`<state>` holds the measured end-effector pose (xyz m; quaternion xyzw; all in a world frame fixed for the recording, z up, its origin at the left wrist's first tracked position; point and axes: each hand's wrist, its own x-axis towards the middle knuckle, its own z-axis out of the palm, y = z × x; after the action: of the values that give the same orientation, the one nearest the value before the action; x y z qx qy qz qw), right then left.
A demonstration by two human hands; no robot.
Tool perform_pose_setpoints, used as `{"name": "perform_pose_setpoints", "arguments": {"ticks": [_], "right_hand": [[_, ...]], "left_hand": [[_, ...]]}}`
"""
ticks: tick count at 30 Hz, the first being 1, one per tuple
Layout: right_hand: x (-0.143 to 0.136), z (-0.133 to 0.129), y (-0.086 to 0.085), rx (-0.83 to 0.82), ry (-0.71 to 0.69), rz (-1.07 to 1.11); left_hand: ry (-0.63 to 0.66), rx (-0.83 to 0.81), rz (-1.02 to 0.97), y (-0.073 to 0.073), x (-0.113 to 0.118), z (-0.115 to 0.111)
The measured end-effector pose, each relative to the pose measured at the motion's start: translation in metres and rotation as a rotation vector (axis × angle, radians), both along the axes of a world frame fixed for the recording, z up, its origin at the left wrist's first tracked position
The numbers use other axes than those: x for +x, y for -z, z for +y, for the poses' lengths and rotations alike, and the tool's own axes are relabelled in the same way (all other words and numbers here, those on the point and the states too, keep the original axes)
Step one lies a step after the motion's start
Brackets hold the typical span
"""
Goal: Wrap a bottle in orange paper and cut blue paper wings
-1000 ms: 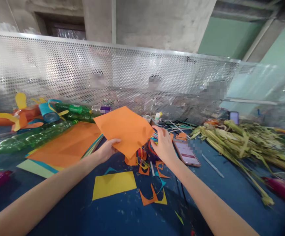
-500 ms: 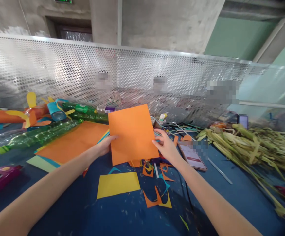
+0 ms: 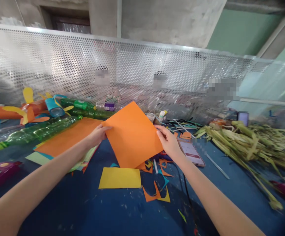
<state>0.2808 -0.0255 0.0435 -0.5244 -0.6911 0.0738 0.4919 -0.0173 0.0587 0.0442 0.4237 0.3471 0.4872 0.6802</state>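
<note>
Held up in front of me is an orange sheet of paper (image 3: 133, 136), turned so that one corner points up. My left hand (image 3: 98, 135) pinches its left corner, thumb on the front face. At the opposite corner my right hand (image 3: 167, 139) grips the sheet's edge, its thumb and fingers closed there. Below the sheet a yellow paper rectangle (image 3: 120, 178) lies flat on the blue table (image 3: 103, 213). Cut orange scraps (image 3: 151, 193), with yellow and blue ones among them, lie right of the rectangle. A stack of coloured paper (image 3: 66, 137) sits beyond my left forearm.
Green plastic bottles (image 3: 44, 131) and bottle figures with paper petals (image 3: 55, 107) stand at the left. A magenta tool (image 3: 3, 175) lies near the left edge. At right are a phone (image 3: 191, 152) and dried corn husks (image 3: 245, 147). A perforated metal panel (image 3: 132, 65) runs behind.
The orange sheet has turned, from nearly square-on to a diamond. My left hand has moved up and left with its corner. My right hand has shifted slightly right, still on the sheet.
</note>
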Motion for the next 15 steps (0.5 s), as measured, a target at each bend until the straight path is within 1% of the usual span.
{"name": "perform_pose_setpoints", "arguments": {"ticks": [2,4,5,6,7,9,10,12,13,15], "right_hand": [[-0.008,-0.008,-0.006,0.088,0.097,-0.104],[-0.021,-0.017,-0.010,0.217,0.208,-0.243],[-0.029,-0.022,-0.010,0.250,0.210,-0.298],[-0.038,-0.028,-0.010,0.244,0.156,-0.346],[-0.047,-0.033,-0.008,0.216,0.068,-0.382],[-0.065,-0.041,-0.001,0.113,-0.111,-0.446],[-0.073,-0.045,0.002,0.063,-0.161,-0.480],[-0.084,-0.051,0.008,-0.029,-0.200,-0.539],[-0.087,-0.054,0.010,-0.062,-0.211,-0.561],[-0.091,-0.059,0.009,-0.115,-0.265,-0.606]], "left_hand": [[-0.048,0.034,0.000,0.000,-0.009,-0.002],[-0.140,0.061,-0.006,0.005,-0.017,-0.007],[-0.194,0.072,-0.010,0.009,-0.020,-0.010],[-0.242,0.082,-0.012,0.012,-0.023,-0.014],[-0.282,0.089,-0.018,0.016,-0.025,-0.018],[-0.354,0.087,-0.057,0.021,-0.029,-0.026],[-0.391,0.082,-0.087,0.022,-0.030,-0.029],[-0.435,0.077,-0.127,0.021,-0.032,-0.035],[-0.435,0.079,-0.125,0.020,-0.033,-0.039],[-0.396,0.102,-0.071,0.018,-0.034,-0.047]]}}
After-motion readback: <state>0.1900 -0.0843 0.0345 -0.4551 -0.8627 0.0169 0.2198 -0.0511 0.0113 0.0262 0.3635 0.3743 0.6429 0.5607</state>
